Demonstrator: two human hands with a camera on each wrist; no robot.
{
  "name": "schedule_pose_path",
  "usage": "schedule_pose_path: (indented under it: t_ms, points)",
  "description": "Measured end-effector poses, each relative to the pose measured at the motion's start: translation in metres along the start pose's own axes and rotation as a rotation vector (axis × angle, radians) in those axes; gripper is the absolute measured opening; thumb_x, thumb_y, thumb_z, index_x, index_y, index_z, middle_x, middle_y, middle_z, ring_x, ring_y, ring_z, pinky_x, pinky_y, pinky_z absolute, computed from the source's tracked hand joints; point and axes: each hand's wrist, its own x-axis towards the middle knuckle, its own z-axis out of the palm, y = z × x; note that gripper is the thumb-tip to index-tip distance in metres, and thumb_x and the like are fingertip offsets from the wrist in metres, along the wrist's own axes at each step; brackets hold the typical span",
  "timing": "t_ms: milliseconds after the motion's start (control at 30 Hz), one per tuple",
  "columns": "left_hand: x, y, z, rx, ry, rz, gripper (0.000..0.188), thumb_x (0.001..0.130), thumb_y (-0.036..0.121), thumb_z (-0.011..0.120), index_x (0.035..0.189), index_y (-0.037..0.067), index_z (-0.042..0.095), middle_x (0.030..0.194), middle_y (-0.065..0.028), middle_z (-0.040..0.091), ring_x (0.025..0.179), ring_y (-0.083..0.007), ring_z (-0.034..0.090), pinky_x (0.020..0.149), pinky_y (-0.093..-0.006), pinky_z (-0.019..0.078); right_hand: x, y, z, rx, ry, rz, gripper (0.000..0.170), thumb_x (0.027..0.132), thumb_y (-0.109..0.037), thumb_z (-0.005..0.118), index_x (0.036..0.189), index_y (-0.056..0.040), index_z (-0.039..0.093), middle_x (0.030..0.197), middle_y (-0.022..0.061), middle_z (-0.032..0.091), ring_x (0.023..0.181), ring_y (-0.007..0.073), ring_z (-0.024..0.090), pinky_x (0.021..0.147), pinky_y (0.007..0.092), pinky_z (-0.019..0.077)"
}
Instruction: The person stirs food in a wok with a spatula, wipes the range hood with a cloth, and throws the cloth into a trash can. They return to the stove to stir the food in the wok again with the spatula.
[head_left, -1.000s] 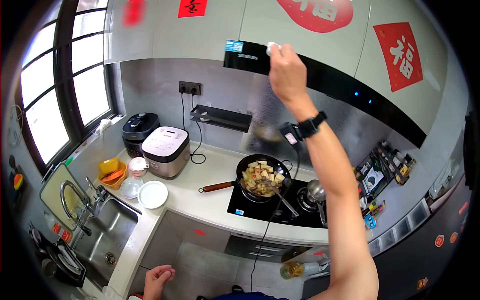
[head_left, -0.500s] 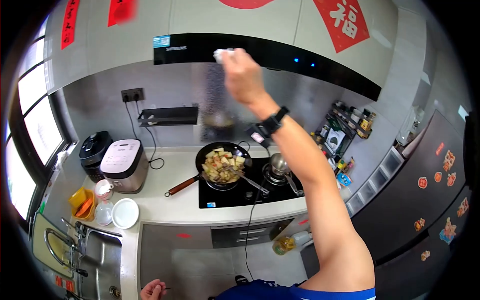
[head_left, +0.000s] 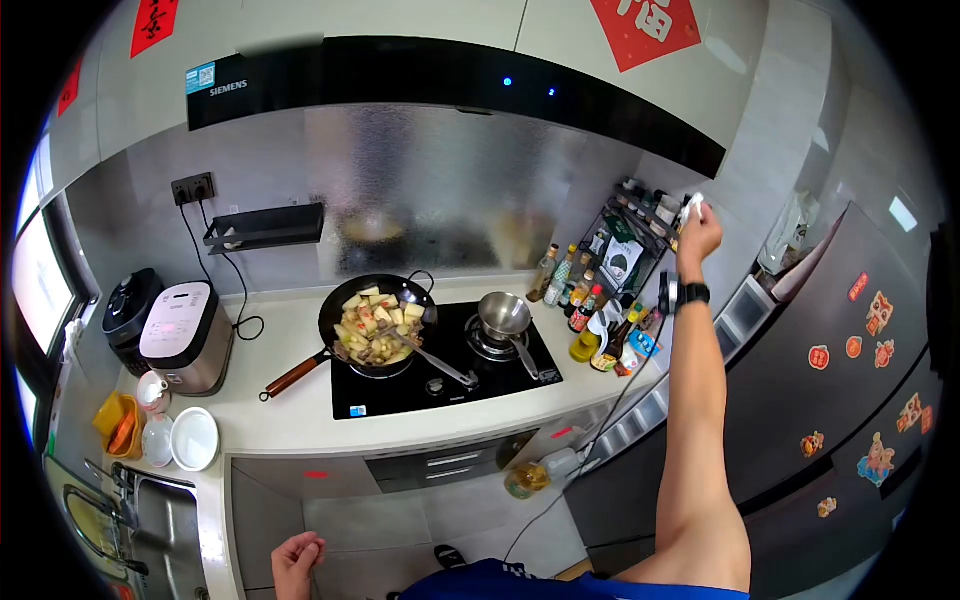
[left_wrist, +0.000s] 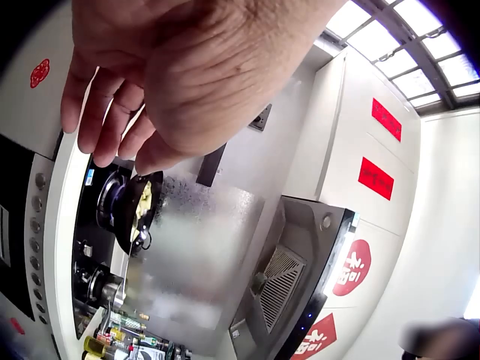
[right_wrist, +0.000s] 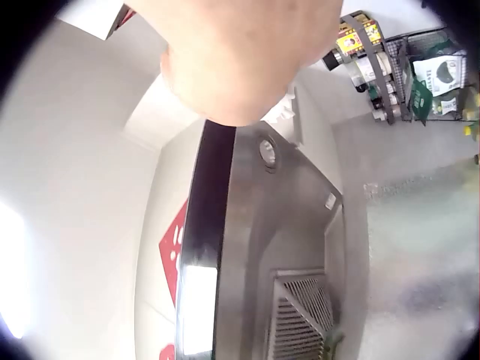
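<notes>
A crumpled white tissue (head_left: 691, 207) is pinched in my right hand (head_left: 699, 238), raised beside the spice rack at the right; in the right wrist view white tissue (right_wrist: 282, 109) shows past the hand (right_wrist: 232, 52). The black range hood (head_left: 400, 75) spans the wall to the left of that hand. Low at the front, my left hand (head_left: 297, 560) hangs with loosely bent fingers and nothing in it; the left wrist view shows its relaxed fingers (left_wrist: 112, 112). A wok (head_left: 332, 318) of diced food, with a metal spatula (head_left: 440, 364) in it, sits on the stove (head_left: 350, 402).
A small steel pot (head_left: 504, 316) stands on the right burner. Bottles (head_left: 583, 314) and a spice rack (head_left: 630, 240) fill the right corner, beside a dark fridge (head_left: 780, 400). A rice cooker (head_left: 185, 335), white bowl (head_left: 195, 439) and sink (head_left: 168, 540) are at left.
My right hand has moved right and down, from the hood's front to beside the spice rack, still holding the tissue. The head view has turned right. My left hand stays low.
</notes>
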Motion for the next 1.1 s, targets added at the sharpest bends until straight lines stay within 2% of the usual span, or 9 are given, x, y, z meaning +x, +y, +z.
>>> schedule_pose_path:
  t_ms: [100, 133, 167, 233, 400, 533, 800, 1067, 1100]
  points:
    - [0.004, 0.007, 0.018, 0.089, -0.019, -0.028, 0.039, 0.097, 0.016, 0.069, 0.127, -0.007, 0.063, 0.114, -0.0134, 0.070, 0.105, -0.0191, 0.067, 0.094, -0.0295, 0.0533, -0.081, -0.017, -0.015, 0.328, -0.220, 0.102, 0.028, 0.087, -0.002, 0.072, 0.115, 0.0016, 0.071, 0.093, 0.0031, 0.072, 0.076, 0.0114, 0.063, 0.069, 0.0278, 0.0536]
    - [0.006, 0.009, 0.018, 0.138, -0.037, -0.067, 0.046, 0.096, 0.019, 0.072, 0.133, -0.006, 0.059, 0.120, -0.0154, 0.068, 0.109, -0.0219, 0.066, 0.097, -0.0314, 0.0526, -0.118, -0.029, -0.018, 0.615, -0.371, 0.435, 0.027, 0.088, -0.003, 0.072, 0.114, -0.0025, 0.070, 0.092, 0.0030, 0.071, 0.074, 0.0100, 0.063, 0.065, 0.0255, 0.0531]
    - [0.006, 0.008, 0.018, 0.184, -0.051, -0.113, 0.055, 0.095, 0.022, 0.074, 0.138, -0.005, 0.055, 0.126, -0.0173, 0.065, 0.113, -0.0246, 0.065, 0.099, -0.0334, 0.0519, -0.153, -0.035, -0.026, 0.761, -0.654, 0.654, 0.026, 0.089, -0.005, 0.071, 0.115, -0.0052, 0.067, 0.094, 0.0046, 0.072, 0.075, 0.0119, 0.066, 0.063, 0.0253, 0.0541]
    - [0.018, -0.021, 0.016, 0.231, 0.011, 0.118, 0.019, 0.093, 0.009, 0.066, 0.107, -0.003, 0.072, 0.093, -0.0047, 0.072, 0.082, -0.0135, 0.065, 0.079, -0.0282, 0.0528, -0.240, -0.098, -0.035, 1.128, -0.866, 0.956, 0.026, 0.096, -0.004, 0.061, 0.121, -0.0007, 0.063, 0.107, 0.0106, 0.070, 0.087, 0.0179, 0.068, 0.069, 0.0293, 0.0544]
    - [-0.013, 0.004, 0.038, 0.284, 0.100, 0.113, 0.024, 0.097, 0.013, 0.068, 0.114, -0.003, 0.069, 0.102, -0.0048, 0.072, 0.095, -0.0105, 0.065, 0.086, -0.0258, 0.0516, -0.422, -0.210, -0.077, 1.567, -1.516, 1.585, 0.034, 0.096, -0.005, 0.062, 0.130, -0.0012, 0.060, 0.121, 0.0110, 0.067, 0.101, 0.0214, 0.065, 0.080, 0.0321, 0.0496]
    - [-0.045, 0.006, 0.035, 0.159, 0.210, 0.050, 0.035, 0.096, 0.008, 0.069, 0.129, -0.002, 0.063, 0.111, -0.0065, 0.072, 0.102, -0.0099, 0.064, 0.091, -0.0258, 0.0523, -0.524, -0.291, -0.106, 1.624, -2.011, 1.756, 0.044, 0.095, -0.005, 0.061, 0.138, -0.0022, 0.053, 0.123, 0.0093, 0.066, 0.106, 0.0200, 0.064, 0.082, 0.0324, 0.0486]
    - [-0.117, -0.039, -0.008, -0.064, 0.478, 0.127, 0.044, 0.095, 0.010, 0.072, 0.134, -0.002, 0.058, 0.108, -0.0047, 0.071, 0.096, -0.0088, 0.065, 0.086, -0.0249, 0.0532, -0.627, -0.425, -0.217, 1.162, -2.795, 1.346, 0.031, 0.097, -0.004, 0.062, 0.127, -0.0004, 0.057, 0.110, 0.0081, 0.070, 0.093, 0.0137, 0.065, 0.076, 0.0274, 0.0487]
    - [-0.216, -0.120, -0.126, -0.307, 0.907, 0.041, 0.013, 0.092, 0.005, 0.068, 0.103, 0.000, 0.071, 0.094, -0.0054, 0.071, 0.082, -0.0129, 0.068, 0.074, -0.0260, 0.0566, -0.703, -0.525, -0.305, 1.191, -2.930, 0.434, 0.042, 0.095, -0.004, 0.067, 0.135, 0.0033, 0.054, 0.112, 0.0119, 0.070, 0.091, 0.0159, 0.067, 0.076, 0.0315, 0.0547]
    - [-0.228, -0.137, -0.146, -0.339, 0.959, 0.020, 0.010, 0.091, 0.005, 0.068, 0.099, 0.001, 0.071, 0.092, -0.0051, 0.070, 0.080, -0.0129, 0.068, 0.073, -0.0261, 0.0568, -0.710, -0.541, -0.315, 1.143, -3.040, 0.620, 0.042, 0.096, -0.006, 0.066, 0.135, 0.0032, 0.054, 0.114, 0.0128, 0.070, 0.093, 0.0172, 0.067, 0.078, 0.0324, 0.0554]
